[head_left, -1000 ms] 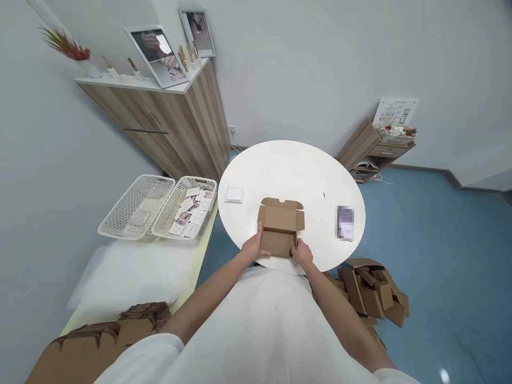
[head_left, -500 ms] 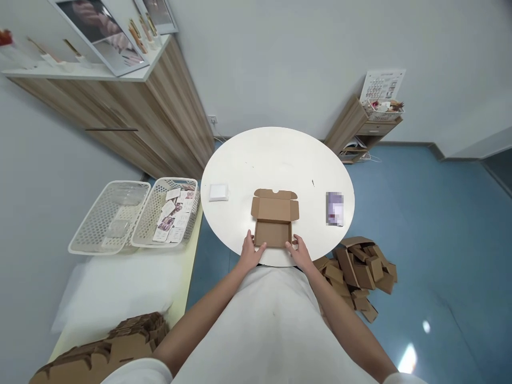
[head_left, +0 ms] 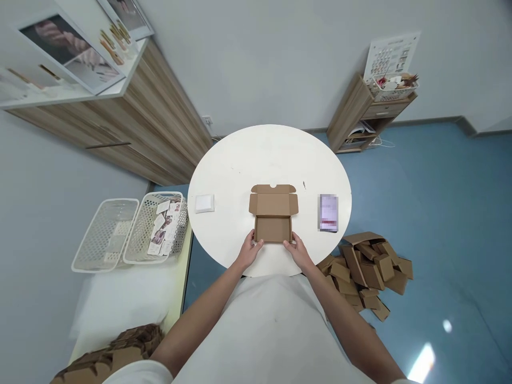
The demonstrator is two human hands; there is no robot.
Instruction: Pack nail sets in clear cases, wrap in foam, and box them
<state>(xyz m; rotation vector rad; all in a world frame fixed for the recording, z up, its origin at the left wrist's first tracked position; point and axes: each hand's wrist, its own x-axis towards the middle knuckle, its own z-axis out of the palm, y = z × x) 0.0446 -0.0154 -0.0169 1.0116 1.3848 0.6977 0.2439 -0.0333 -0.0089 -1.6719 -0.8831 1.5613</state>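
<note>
A brown cardboard box point(head_left: 273, 229) stands on the white oval table point(head_left: 270, 154) in front of me. Its lid is raised, tilted away from me, with side flaps and a notched front flap spread out; the inside shows nothing in it. My left hand point(head_left: 248, 250) grips the near left corner, thumb along the front wall and fingers at the side. At the near right corner, my right hand point(head_left: 298, 252) holds the box in the same way. Left on the table lies a small white packet point(head_left: 205, 203). A phone-like flat thing point(head_left: 328, 213), pixelated, rests on the right.
Two white plastic baskets point(head_left: 106, 234) stand at the left, one holding printed cards point(head_left: 164, 229). Folded cardboard point(head_left: 112, 354) is stacked at the lower left. Several brown boxes point(head_left: 372, 266) lie heaped on the floor at right. A wooden cabinet point(head_left: 160, 106) and small shelf point(head_left: 356, 117) stand behind.
The camera view has shifted and turned slightly. Both hands have stayed at the near corners of the box, with their fingers resting a little closer against it.
</note>
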